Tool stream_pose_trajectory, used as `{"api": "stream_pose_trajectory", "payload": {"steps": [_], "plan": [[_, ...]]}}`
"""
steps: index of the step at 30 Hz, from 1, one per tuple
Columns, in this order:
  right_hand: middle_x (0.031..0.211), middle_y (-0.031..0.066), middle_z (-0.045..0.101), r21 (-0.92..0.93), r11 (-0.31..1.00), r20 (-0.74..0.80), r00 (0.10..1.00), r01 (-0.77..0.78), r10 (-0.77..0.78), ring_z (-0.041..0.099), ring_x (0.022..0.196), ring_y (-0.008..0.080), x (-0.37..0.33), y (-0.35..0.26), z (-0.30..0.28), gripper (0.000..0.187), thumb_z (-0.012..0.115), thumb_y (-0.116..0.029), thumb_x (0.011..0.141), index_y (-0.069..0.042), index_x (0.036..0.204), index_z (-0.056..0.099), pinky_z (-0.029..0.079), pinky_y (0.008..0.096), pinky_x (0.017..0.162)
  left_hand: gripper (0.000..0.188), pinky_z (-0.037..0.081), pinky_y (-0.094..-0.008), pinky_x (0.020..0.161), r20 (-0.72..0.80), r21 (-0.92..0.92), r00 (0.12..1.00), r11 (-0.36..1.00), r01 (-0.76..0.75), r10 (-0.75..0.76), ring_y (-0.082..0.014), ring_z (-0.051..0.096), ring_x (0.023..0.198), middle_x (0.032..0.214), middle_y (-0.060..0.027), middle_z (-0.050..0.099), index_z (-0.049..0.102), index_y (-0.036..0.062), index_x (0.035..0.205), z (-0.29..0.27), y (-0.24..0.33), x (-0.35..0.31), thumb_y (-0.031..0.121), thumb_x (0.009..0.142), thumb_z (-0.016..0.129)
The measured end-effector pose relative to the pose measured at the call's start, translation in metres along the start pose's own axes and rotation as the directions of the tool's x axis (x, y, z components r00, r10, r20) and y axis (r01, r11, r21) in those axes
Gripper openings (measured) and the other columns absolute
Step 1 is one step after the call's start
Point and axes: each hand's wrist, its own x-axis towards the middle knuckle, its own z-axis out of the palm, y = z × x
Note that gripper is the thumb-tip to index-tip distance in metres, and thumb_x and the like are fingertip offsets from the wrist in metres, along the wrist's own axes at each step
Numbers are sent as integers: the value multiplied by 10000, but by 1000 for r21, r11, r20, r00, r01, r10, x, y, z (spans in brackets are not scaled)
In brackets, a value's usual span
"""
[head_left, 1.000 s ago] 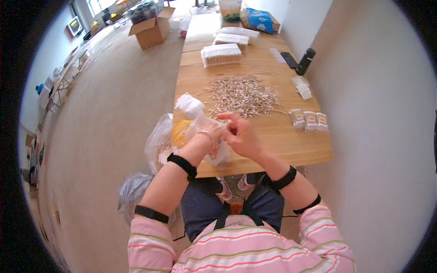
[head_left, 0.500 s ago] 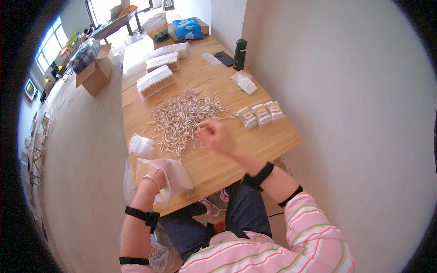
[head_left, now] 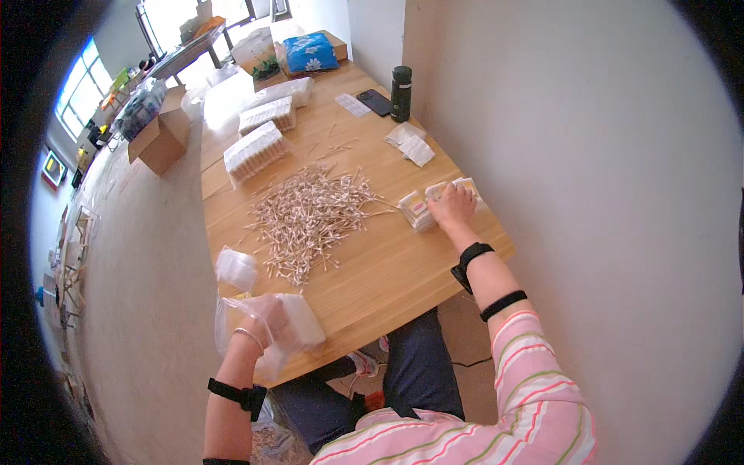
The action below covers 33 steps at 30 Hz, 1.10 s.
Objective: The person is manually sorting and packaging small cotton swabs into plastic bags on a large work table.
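Note:
A loose heap of cotton swabs [head_left: 314, 217] lies in the middle of the wooden table. To its right, small packets of cotton swabs [head_left: 416, 211] stand in a row. My right hand [head_left: 452, 205] is over the middle and right ones, its fingers curled down around a packet and partly covering it. At the table's near left corner, my left hand [head_left: 267, 319] is inside a clear plastic bag [head_left: 302, 322]; the film and the hand's own back hide its fingers. A stack of small clear bags [head_left: 237, 268] lies just beyond it.
Bundled packs of swabs [head_left: 256, 151] line the far left. White wrappers [head_left: 411, 145], a dark phone [head_left: 375, 102] and a dark bottle [head_left: 401, 93] are along the right edge, near the wall. A blue flowered package [head_left: 311, 53] sits at the far end; a cardboard box [head_left: 160, 136] stands on the floor.
My right hand has moved right from the edge of the swab heap to the row of packets and closed on one. The left hand stays in the bag, slightly lower in view.

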Motion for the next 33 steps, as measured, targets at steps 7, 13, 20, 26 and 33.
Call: {"api": "stream_pose_trajectory", "payload": {"steps": [7,13,20,26,33], "plan": [[1128,175,552,64,985,-26,986,-160,162,502,1098,340,27,26,-8,530,637,-405,732,-38,1105,560,411,428,927,146,521,-366,596,2,2,994,994,113,-113,-254,649,675,728,-95,661,698,133,687,29,-1,-3,229,744,603],[1033,180,636,200,979,160,987,-36,4,610,967,317,27,28,-14,442,692,-326,737,-33,1059,613,463,411,870,155,509,-346,720,-139,-409,956,894,184,-260,-282,629,793,845,-138,659,683,76,724,53,-2,-5,228,697,669],[1115,141,587,566,821,-60,989,-75,132,590,972,280,29,65,-17,551,745,-252,719,-35,1178,531,478,399,835,137,503,-342,615,-518,-682,765,725,-97,-384,-266,601,638,750,-168,625,609,5,806,-25,10,-88,139,782,621],[1046,42,559,988,101,154,839,-119,-523,569,917,163,-111,-100,-134,448,604,21,818,-55,1232,452,515,321,772,281,482,-306,582,-206,-974,222,223,51,-953,-188,590,625,710,-94,594,567,12,872,-12,36,-141,231,765,707],[1036,39,563,973,148,62,413,177,-908,540,949,122,-237,-233,-187,577,741,12,683,-24,1196,478,457,260,828,274,480,-299,578,96,-919,323,-209,-335,-942,-174,611,621,685,-97,625,596,-19,861,40,42,-109,229,761,657]]}}
